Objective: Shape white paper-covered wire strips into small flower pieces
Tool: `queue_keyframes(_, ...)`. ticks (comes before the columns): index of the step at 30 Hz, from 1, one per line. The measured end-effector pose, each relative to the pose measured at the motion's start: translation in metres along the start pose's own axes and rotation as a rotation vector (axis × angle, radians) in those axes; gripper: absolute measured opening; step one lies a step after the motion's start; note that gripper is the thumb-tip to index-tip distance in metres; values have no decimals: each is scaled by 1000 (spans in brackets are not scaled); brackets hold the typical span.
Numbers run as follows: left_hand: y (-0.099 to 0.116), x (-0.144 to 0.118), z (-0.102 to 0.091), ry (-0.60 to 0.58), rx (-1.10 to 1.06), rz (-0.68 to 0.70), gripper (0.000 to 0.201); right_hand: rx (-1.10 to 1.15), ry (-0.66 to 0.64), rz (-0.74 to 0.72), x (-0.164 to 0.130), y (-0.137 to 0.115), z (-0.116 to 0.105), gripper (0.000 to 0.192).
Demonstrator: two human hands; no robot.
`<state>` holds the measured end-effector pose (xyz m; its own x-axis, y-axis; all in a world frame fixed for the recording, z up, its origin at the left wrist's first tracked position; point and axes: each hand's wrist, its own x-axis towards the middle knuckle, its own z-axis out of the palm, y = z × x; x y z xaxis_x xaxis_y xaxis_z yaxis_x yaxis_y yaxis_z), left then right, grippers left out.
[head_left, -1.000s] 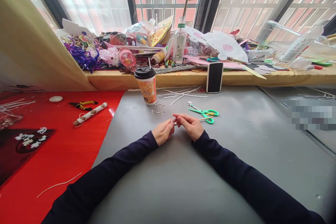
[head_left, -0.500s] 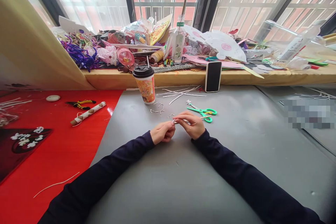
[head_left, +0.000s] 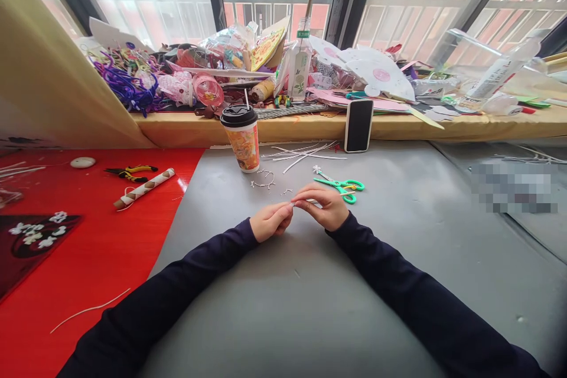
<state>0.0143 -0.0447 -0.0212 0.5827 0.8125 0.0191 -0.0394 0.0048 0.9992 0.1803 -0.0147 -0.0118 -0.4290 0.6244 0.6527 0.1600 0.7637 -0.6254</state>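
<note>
From my remote seat the grey table (head_left: 398, 260) fills most of the view, with a red sheet (head_left: 88, 248) on its left and a cluttered windowsill (head_left: 310, 124) beyond. Next down in size come a lidded paper cup (head_left: 243, 137), a phone (head_left: 358, 125) leaning on the sill, green scissors (head_left: 343, 186), and loose white strips (head_left: 301, 156) between them (plus a few curled offcuts (head_left: 264, 180) near the cup).

Both hands meet at table centre. The left hand (head_left: 269, 222) is closed, fingertips pinching one end of a thin white strip (head_left: 305, 203); the right hand (head_left: 322, 207) is closed on the same strip, fingers curled over it, so the piece sits between the two hands, just above the table.

Compared with a second ago, the hands have drawn slightly nearer to me and the strip end, then raised between the fingertips, now lies lower and flatter along the right fingers. I judge the fine shaping of this strip to be mid-way, not finished.
</note>
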Motion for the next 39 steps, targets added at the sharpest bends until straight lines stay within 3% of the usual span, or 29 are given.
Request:
queue_keyframes(9, 2, -3, 0, -93, 0, -32, 33, 55, -139, 71, 4, -7, -11, 8)
queue_keyframes(13, -1, -4, 1, -139, 61, -12, 34, 185, -260, 154, 5, -4, -15, 11)
queue_keyframes(16, -1, -4, 1, -91, 249, 44, 36, 283, -359, 258, 5, 3, -18, 17)
queue_keyframes(21, 2, -3, 3, 25, 536, 155, 35, 270, -333, 348, 2, 6, -12, 32)
queue_keyframes(24, 2, -3, 3, 36, 558, 147, 35, 183, -306, 264, -2, 2, -7, 26)
queue_keyframes(29, -1, -2, 0, 25, 518, 111, 35, -116, -276, 7, -4, 1, -6, 15)
queue_keyframes(34, -2, -2, -2, 0, 605, 161, 34, -473, -424, -233, -6, 2, -13, 14)
queue_keyframes(39, -5, -2, -4, -99, 701, 171, 36, -653, -527, -314, -12, -8, -16, 19)
